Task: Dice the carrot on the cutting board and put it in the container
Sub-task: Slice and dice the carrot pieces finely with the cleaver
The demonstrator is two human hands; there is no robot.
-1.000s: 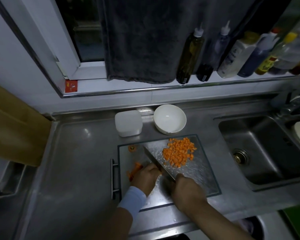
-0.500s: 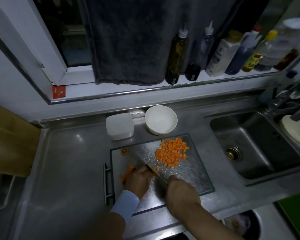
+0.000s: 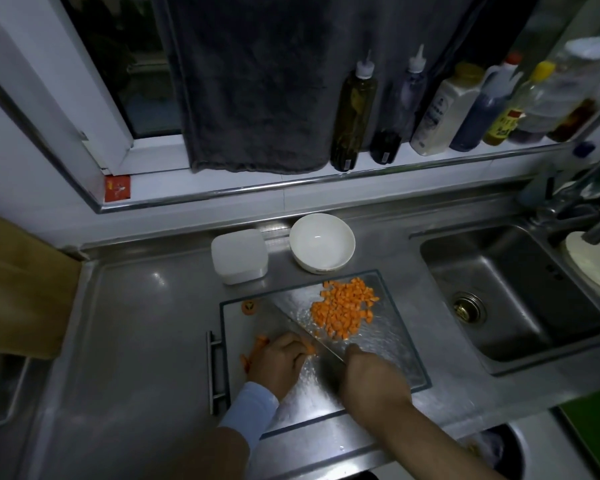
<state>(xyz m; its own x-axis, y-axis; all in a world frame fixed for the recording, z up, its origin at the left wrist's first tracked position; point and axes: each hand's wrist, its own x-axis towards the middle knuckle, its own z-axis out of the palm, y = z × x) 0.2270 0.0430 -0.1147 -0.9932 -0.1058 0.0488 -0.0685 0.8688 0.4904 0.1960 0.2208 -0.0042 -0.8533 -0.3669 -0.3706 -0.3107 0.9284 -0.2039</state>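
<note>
A glass cutting board [image 3: 388, 344] lies on the steel counter. A pile of diced carrot [image 3: 343, 311] sits on its far right part. My left hand [image 3: 279, 362] presses down on carrot strips [image 3: 257, 346] at the board's left side, fingers curled over them. My right hand [image 3: 371, 375] grips the handle of a knife [image 3: 291, 322], whose blade runs diagonally toward the board's far left and touches the strips beside my left fingers. A carrot end piece [image 3: 249, 307] lies at the far left corner. A white lidded container [image 3: 239, 255] and a white bowl [image 3: 322, 242] stand behind the board.
A steel sink [image 3: 510, 292] lies to the right, with a pale dish [image 3: 593, 268] at its far edge. Several bottles [image 3: 440, 109] line the window ledge above, beside a hanging dark towel [image 3: 257, 81]. A brown board [image 3: 18, 289] leans at the left.
The knife blade has stayed beside my left fingers on the carrot strips while the view shifted slightly. Both hands hold nearly the same places on the board.
</note>
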